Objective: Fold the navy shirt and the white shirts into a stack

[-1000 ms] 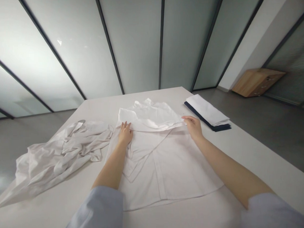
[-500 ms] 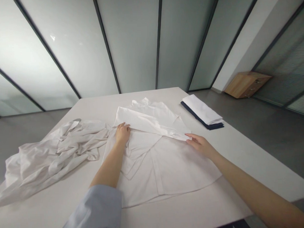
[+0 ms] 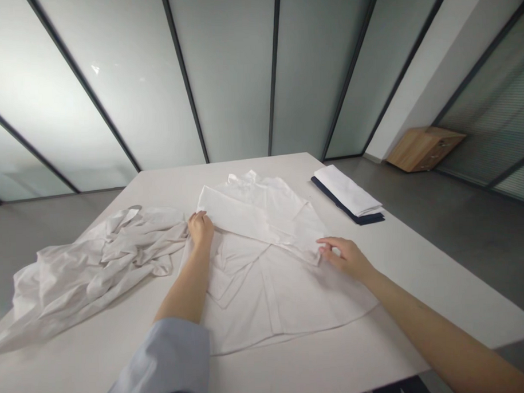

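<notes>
A white long-sleeved shirt [image 3: 308, 298] lies spread on the table, its collar at the far end and its hem toward me. One sleeve [image 3: 245, 217] is laid across the body from upper left to lower right. My left hand [image 3: 200, 228] is at the shirt's left edge by the sleeve's upper part, fingers curled on the fabric. At the cuff end, my right hand [image 3: 344, 258] pinches the sleeve's edge between thumb and fingers; the fingertips are partly hidden. Another sleeve lies folded over the shirt's left side, under my left forearm.
A crumpled white garment [image 3: 97, 271] lies left on the white table [image 3: 428, 271], partly hanging over its edge. Folded white cloth [image 3: 347, 189] rests on dark navy cloth [image 3: 369, 219] near the right edge. Beyond are frosted glass panels [image 3: 232, 77] and a wooden cabinet [image 3: 423, 149].
My left hand has shifted slightly left to the shirt's edge. My right hand has moved a little toward me, and the sleeve's cuff end now lies lower and flatter across the shirt.
</notes>
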`<state>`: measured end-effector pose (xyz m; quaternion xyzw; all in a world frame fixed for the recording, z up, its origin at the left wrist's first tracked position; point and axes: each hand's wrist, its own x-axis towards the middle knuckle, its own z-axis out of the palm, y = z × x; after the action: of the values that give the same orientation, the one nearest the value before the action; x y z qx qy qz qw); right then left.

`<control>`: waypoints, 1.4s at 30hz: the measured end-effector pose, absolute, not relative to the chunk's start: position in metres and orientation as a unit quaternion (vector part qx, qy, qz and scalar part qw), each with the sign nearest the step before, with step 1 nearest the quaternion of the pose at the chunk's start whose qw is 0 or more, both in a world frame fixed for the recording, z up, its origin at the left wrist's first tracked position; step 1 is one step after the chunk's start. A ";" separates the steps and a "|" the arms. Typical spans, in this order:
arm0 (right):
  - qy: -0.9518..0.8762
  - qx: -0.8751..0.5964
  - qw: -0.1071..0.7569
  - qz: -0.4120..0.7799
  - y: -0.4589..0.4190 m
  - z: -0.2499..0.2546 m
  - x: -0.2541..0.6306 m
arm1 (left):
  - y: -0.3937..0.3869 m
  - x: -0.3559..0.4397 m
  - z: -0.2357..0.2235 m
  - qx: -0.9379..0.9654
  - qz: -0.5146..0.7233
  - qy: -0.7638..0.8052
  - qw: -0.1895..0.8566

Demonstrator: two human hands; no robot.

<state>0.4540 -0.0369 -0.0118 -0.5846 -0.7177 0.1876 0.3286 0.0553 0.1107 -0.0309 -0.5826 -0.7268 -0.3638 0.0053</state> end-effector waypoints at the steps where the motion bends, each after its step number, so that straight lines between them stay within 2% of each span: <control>1: -0.703 -0.591 0.354 0.174 -0.033 -0.010 0.456 | 0.110 0.056 -0.030 -0.575 -0.379 -0.725 0.020; 4: -0.687 -0.594 0.400 0.126 -0.013 -0.008 0.460 | 0.106 0.063 -0.028 -0.604 -0.383 -0.697 0.052; 7: -0.723 -0.568 0.382 0.092 0.016 -0.012 0.457 | 0.103 0.074 -0.031 -0.672 -0.320 -0.667 0.041; 10: -0.772 -0.546 0.318 0.074 0.043 -0.025 0.448 | 0.103 0.083 -0.037 -0.713 -0.226 -0.664 0.018; 15: -0.807 -0.567 0.164 0.019 0.059 -0.050 0.432 | 0.100 0.087 -0.040 -0.716 -0.116 -0.689 -0.007; 19: -0.800 -0.591 0.105 -0.003 0.056 -0.057 0.431 | 0.096 0.089 -0.036 -0.720 -0.066 -0.690 0.000; 37: -0.796 -0.605 0.018 0.003 0.053 -0.051 0.428 | 0.095 0.094 -0.032 -0.730 0.012 -0.684 -0.011; 42: -0.797 -0.604 0.020 -0.015 0.028 -0.050 0.432 | 0.075 0.095 -0.034 -0.747 0.016 -0.665 0.018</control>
<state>0.4320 0.0283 -0.0498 -0.6038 -0.7968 -0.0146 0.0203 0.0954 0.0748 -0.0341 -0.7466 -0.6648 0.0155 0.0181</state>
